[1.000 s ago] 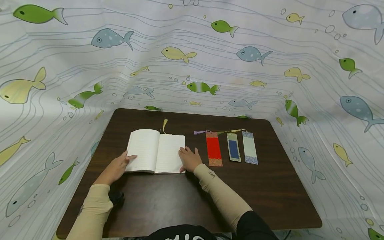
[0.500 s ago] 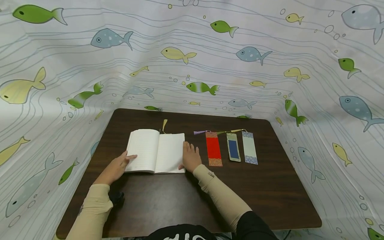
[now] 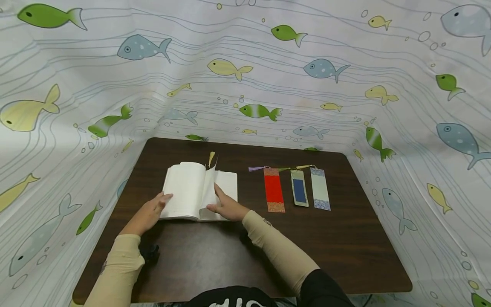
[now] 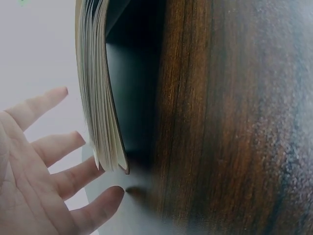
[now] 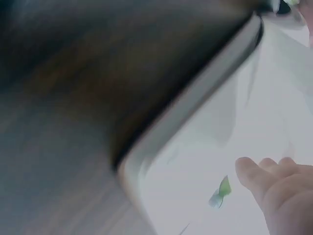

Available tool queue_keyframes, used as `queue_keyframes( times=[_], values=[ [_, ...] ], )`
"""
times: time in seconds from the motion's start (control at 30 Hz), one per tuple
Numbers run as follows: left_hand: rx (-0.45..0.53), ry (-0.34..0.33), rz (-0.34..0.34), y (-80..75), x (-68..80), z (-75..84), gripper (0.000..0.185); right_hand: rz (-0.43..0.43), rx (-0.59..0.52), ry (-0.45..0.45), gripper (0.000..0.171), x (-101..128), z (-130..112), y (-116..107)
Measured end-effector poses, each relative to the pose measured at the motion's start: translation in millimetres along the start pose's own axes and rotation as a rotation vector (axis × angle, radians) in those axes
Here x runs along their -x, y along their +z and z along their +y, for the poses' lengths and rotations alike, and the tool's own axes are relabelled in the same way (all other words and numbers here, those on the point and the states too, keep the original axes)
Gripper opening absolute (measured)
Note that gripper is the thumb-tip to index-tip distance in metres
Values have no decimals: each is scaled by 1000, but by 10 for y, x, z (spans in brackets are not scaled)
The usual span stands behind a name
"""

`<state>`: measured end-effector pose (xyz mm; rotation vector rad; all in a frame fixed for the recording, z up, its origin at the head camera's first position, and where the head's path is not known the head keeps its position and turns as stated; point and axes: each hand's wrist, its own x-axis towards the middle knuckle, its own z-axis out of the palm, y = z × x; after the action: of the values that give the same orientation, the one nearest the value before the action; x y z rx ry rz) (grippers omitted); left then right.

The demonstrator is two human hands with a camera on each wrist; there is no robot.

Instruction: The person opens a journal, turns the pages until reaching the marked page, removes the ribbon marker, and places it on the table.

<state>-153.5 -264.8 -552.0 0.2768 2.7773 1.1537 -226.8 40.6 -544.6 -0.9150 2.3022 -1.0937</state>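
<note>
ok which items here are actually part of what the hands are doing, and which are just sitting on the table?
In use:
- open notebook, left hand resting on its left edge
- raised page, right hand turning it
- yellow tassel sticking out at the notebook's top

Lying about:
- red bookmark
- blue bookmark
- pale bookmark
All three lie right of the notebook on the table, untouched.

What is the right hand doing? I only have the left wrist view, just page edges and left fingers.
Observer: The right hand touches a page that stands up near the spine of the open book.
Operator: Anything beside the book?
Observer: Three bookmarks lie in a row to its right: the red bookmark, the blue bookmark and the pale bookmark.
Operator: Is one in the book?
Observer: A yellow tassel sticks out past the book's far edge.
</note>
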Motion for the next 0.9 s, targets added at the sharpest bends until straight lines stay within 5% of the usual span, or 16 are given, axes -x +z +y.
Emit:
queue_keyframes(
  times=[0.23, 0.53, 0.9],
  values=[
    [41, -1, 22, -5, 21, -1, 65, -95, 199, -89, 77, -80, -99, 194],
    [143, -29, 19, -45, 27, -2, 79, -87, 537, -157, 68, -96, -25, 363],
    [-21, -3, -10, 7, -14, -2, 64, -175, 559, -163, 53, -38, -49, 278]
  ],
)
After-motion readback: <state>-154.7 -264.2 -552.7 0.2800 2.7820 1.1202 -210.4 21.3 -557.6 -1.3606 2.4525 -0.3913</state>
